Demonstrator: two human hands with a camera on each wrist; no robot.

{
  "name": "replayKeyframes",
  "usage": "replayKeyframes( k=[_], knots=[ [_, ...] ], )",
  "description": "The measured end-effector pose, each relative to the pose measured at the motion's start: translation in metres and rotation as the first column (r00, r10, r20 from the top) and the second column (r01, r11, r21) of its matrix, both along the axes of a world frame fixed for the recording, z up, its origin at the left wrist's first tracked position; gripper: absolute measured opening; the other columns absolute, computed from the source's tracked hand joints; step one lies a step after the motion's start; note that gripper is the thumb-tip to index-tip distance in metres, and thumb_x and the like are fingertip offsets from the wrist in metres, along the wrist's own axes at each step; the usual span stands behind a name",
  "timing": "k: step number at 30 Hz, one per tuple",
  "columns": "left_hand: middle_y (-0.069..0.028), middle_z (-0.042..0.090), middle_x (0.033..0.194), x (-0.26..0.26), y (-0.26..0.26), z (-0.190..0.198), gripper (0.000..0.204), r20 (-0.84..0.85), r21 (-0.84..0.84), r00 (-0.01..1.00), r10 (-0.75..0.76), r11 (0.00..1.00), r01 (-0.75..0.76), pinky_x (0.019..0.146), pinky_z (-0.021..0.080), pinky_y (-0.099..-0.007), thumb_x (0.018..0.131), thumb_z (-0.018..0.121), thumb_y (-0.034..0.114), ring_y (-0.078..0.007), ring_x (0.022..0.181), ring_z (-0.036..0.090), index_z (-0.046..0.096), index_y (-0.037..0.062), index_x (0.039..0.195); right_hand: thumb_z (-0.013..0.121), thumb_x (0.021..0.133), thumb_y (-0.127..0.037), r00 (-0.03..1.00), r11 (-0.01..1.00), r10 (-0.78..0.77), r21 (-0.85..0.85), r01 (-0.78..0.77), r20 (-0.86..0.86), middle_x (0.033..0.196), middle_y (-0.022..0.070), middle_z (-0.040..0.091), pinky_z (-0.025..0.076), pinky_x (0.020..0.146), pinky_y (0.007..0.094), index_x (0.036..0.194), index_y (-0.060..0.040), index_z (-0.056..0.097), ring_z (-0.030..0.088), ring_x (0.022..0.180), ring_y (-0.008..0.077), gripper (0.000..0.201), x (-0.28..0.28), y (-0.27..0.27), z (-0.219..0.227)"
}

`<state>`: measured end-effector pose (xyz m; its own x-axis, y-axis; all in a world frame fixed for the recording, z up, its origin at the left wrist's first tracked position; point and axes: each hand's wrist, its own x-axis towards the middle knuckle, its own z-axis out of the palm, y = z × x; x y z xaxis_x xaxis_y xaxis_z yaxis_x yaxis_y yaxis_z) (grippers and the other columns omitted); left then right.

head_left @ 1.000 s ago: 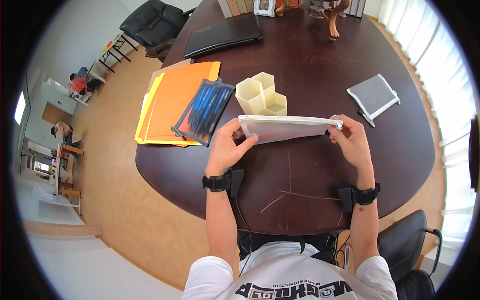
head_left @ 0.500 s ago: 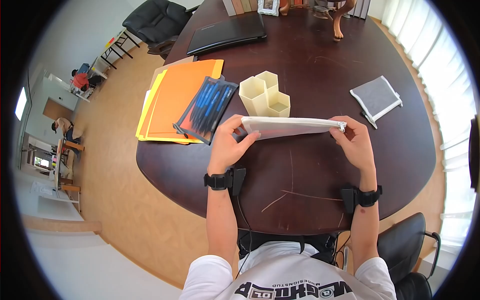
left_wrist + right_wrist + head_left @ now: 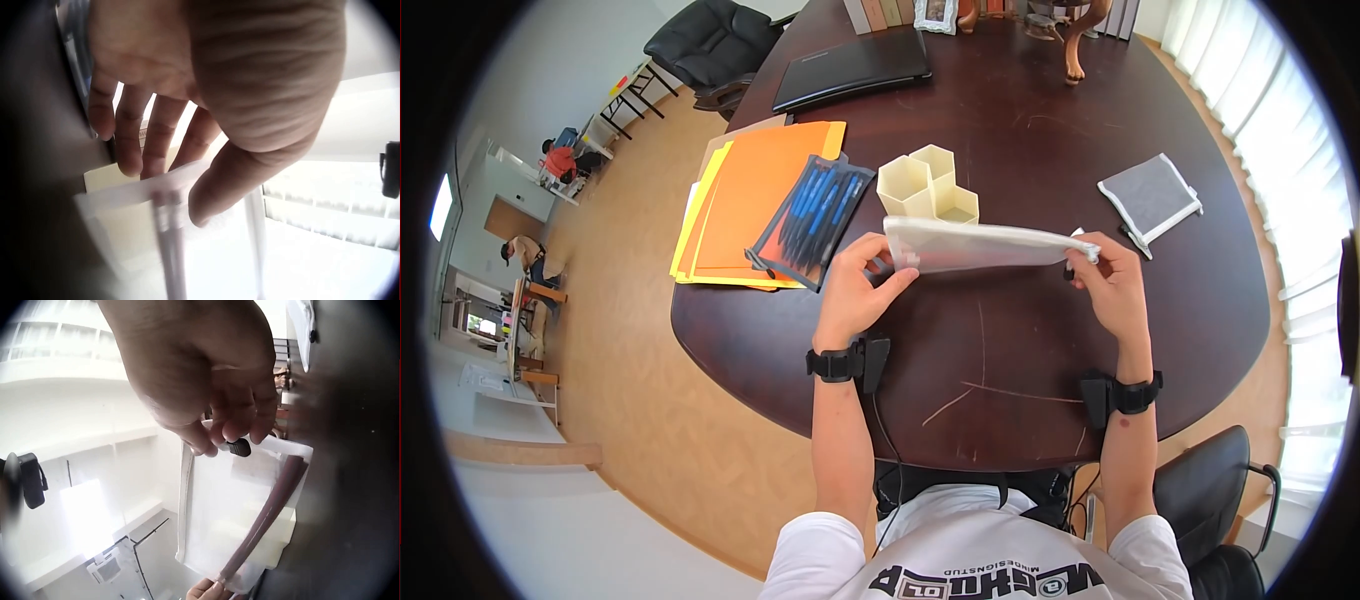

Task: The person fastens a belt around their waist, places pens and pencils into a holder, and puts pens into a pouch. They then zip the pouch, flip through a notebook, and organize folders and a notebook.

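A translucent white zip pouch (image 3: 980,248) is stretched between both hands above the desk. The left hand (image 3: 855,292) pinches its left end between thumb and fingers. At the right end, the right hand (image 3: 1112,290) pinches the zip corner, with a dark pull tab (image 3: 240,447) by the fingertips. Inside the pouch (image 3: 219,506) long reddish-brown sticks (image 3: 265,515) show through in the right wrist view. Just beyond the pouch stands a cream hexagonal pen holder (image 3: 910,188), its cells upward. In the left wrist view the thumb (image 3: 215,187) lies against the pouch.
A dark pouch of blue pens (image 3: 815,215) lies partly on orange and yellow folders (image 3: 750,190) at left. Another white-edged pouch (image 3: 1150,200) lies at right. Behind are a black laptop (image 3: 855,70), a picture frame (image 3: 936,14) and a carved wooden leg (image 3: 1077,50).
The pouch has tilted, its upper edge rising on the left and now overlapping the pen holder's base. Both hands keep their grip, and the right fingers have shifted slightly at the zip corner.
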<state>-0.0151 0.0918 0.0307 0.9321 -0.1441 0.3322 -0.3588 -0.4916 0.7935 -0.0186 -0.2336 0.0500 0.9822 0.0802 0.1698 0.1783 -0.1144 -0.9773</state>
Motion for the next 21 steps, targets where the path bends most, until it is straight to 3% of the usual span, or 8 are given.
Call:
replayKeyframes(
  k=[3, 9, 15, 18, 19, 21],
  knots=[
    [-0.0059, 0.065, 0.088, -0.002, -0.003, 0.006, 0.03, -0.023, 0.014, 1.0, 0.004, 1.0, -0.003, 0.069, 0.046, -0.031, 0.077, 0.079, 0.012, -0.0192, 0.076, 0.057, 0.071, 0.0021, 0.104, 0.065, 0.096, -0.01, 0.997, 0.994, 0.059, -0.091, -0.064, -0.054, 0.079, -0.0027, 0.057, 0.043, 0.061, 0.0197, 0.104, -0.0004, 0.066, 0.049, 0.067, 0.0037, 0.013, 0.0, -0.001, -0.004],
    [-0.0059, 0.065, 0.087, -0.002, -0.003, 0.005, 0.03, -0.032, -0.005, 0.999, 0.004, 1.0, -0.005, 0.068, 0.046, -0.031, 0.077, 0.079, 0.012, -0.0191, 0.075, 0.057, 0.071, 0.0018, 0.103, 0.067, 0.094, -0.009, 0.999, 0.981, -0.044, -0.188, 0.047, 0.018, 0.073, -0.0026, 0.055, 0.04, 0.059, 0.0212, 0.102, 0.0001, 0.067, 0.048, 0.065, 0.0041, 0.013, 0.0, 0.002, -0.004],
    [-0.0061, 0.065, 0.086, 0.0, 0.0, 0.001, 0.029, 0.026, -0.034, 1.0, -0.008, 0.999, 0.009, 0.069, 0.046, -0.0311, 0.076, 0.079, 0.014, -0.0193, 0.076, 0.058, 0.07, 0.0013, 0.101, 0.065, 0.095, -0.009, 0.993, 0.991, -0.098, 0.101, 0.092, 0.061, 0.073, -0.0028, 0.055, 0.041, 0.059, 0.0205, 0.1, 0.0009, 0.066, 0.049, 0.065, 0.0038, 0.011, -0.002, 0.003, 0.002],
    [-0.0064, 0.065, 0.086, -0.002, -0.002, 0.005, 0.03, 0.026, -0.001, 1.0, 0.002, 1.0, -0.002, 0.069, 0.047, -0.0315, 0.076, 0.079, 0.014, -0.0199, 0.076, 0.058, 0.07, 0.0014, 0.101, 0.065, 0.095, -0.009, 1.0, 1.0, -0.018, -0.002, 0.018, -0.025, 0.073, -0.0031, 0.055, 0.04, 0.059, 0.0202, 0.099, 0.0004, 0.066, 0.049, 0.065, 0.0032, 0.01, -0.003, 0.002, 0.006],
    [-0.0058, 0.066, 0.088, -0.002, -0.002, 0.006, 0.029, 0.003, 0.007, 1.0, 0.006, 1.0, -0.006, 0.071, 0.046, -0.031, 0.076, 0.078, 0.014, -0.0189, 0.078, 0.058, 0.069, 0.002, 0.102, 0.065, 0.094, -0.008, 0.999, 0.993, 0.03, -0.114, -0.033, -0.028, 0.074, -0.0033, 0.055, 0.04, 0.059, 0.02, 0.1, -0.0001, 0.067, 0.048, 0.065, 0.0027, 0.009, -0.001, 0.0, 0.002],
    [-0.0046, 0.069, 0.09, -0.003, -0.002, 0.007, 0.028, -0.035, 0.02, 0.999, 0.006, 1.0, -0.006, 0.074, 0.046, -0.03, 0.078, 0.077, 0.015, -0.0168, 0.082, 0.059, 0.069, 0.0031, 0.103, 0.067, 0.093, -0.007, 0.999, 0.995, 0.014, -0.099, -0.017, -0.031, 0.073, -0.0035, 0.054, 0.041, 0.061, 0.0207, 0.101, -0.0001, 0.067, 0.048, 0.066, 0.0032, 0.01, -0.002, 0.004, -0.001]
  ],
)
